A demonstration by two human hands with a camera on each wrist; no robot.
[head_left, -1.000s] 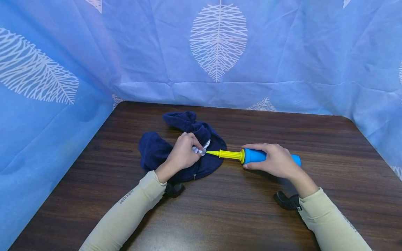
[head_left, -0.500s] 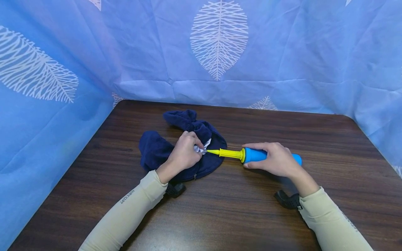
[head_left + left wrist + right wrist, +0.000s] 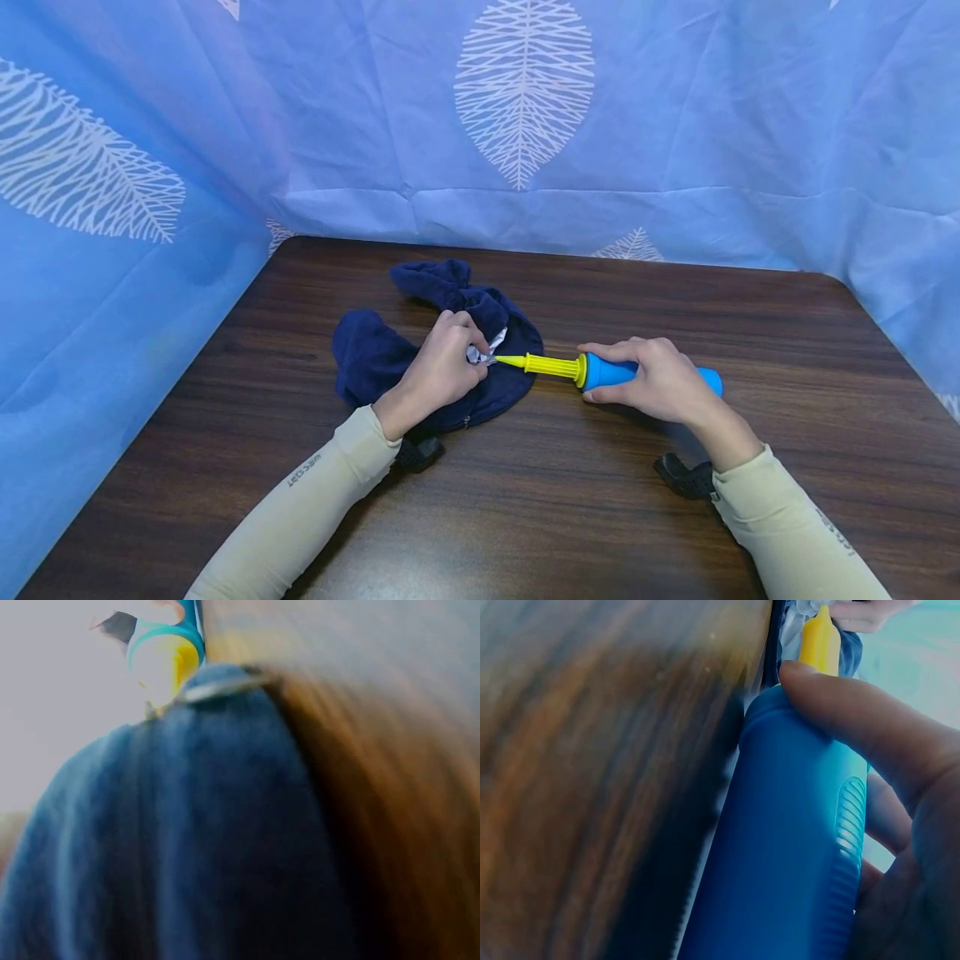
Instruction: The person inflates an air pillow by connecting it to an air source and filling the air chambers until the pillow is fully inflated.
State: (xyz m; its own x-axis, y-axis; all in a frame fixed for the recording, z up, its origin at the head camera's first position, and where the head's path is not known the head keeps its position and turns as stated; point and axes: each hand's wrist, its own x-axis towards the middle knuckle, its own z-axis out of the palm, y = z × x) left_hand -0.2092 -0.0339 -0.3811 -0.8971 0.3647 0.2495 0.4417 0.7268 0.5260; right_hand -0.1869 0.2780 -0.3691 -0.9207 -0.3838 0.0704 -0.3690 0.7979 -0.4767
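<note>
A navy fabric U-shaped neck pillow [image 3: 371, 354] lies limp on the table, with a small zipper pull near its edge. From an opening in it shows a crinkled silvery-white piece [image 3: 498, 339], which my left hand [image 3: 442, 362] pinches between thumb and fingers. My right hand [image 3: 660, 379] grips the blue barrel of a hand air pump [image 3: 609, 372], thumb and fingers on opposite sides in the right wrist view. The pump's yellow nozzle [image 3: 551, 367] points left, its tip at the silvery piece beside my left fingertips. Whether the tip is inside it cannot be told.
The dark wood-grain table [image 3: 570, 500] has rounded far corners. Blue cloth [image 3: 675, 125] with white leaf prints hangs behind it and at the left. Black wrist-camera mounts [image 3: 684, 477] sit under both sleeves, close to the tabletop.
The head view has shifted very slightly. Both hands, the pump and the neck pillow hold practically the same places, with the nozzle tip still at the silvery piece.
</note>
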